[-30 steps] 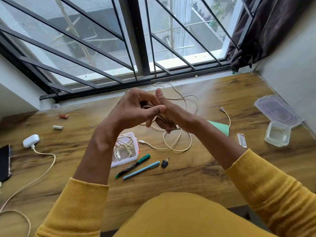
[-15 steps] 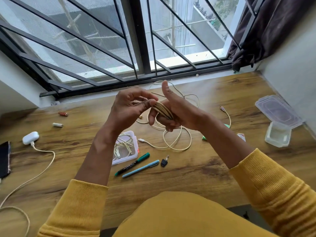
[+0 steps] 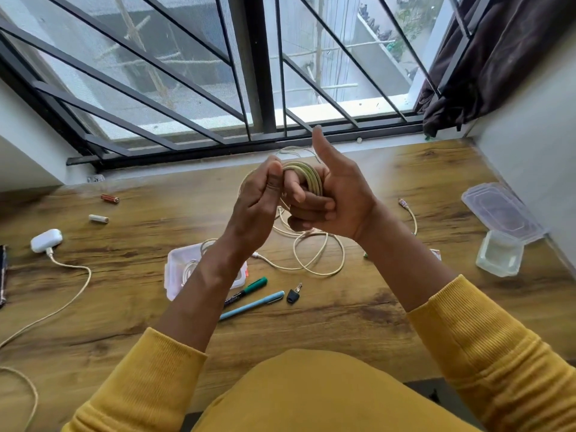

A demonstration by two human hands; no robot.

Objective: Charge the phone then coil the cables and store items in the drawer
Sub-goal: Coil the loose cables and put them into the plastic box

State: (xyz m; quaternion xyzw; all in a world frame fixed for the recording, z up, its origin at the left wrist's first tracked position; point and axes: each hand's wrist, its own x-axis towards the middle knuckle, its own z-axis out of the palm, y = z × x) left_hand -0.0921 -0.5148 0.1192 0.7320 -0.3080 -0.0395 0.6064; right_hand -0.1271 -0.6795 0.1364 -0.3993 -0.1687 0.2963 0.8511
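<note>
Over the middle of the wooden desk [image 3: 358, 310], my right hand [image 3: 336, 201] has a cream cable [image 3: 307, 177] wound in several loops around its curled fingers, thumb pointing up. My left hand [image 3: 258, 201] pinches the same cable beside the coil. The cable's loose length [image 3: 314, 260] hangs down and lies in loops on the desk, ending in a plug [image 3: 402, 202] at the right. A white charger [image 3: 46, 240] with its own cable [image 3: 74, 288] lies at the left, next to the dark phone [image 3: 2, 275] at the frame edge.
A clear box [image 3: 174, 275] holding white cables sits under my left forearm. A green marker [image 3: 249, 288], a blue pen [image 3: 252, 304] and a small key [image 3: 293, 295] lie in front. Two batteries [image 3: 104, 208] lie far left. A plastic container [image 3: 500, 257] and lid [image 3: 501, 210] sit right.
Both hands rose toward the window. My right thumb straightened upward, and my left hand brought the cable over the coil on my right fingers.
</note>
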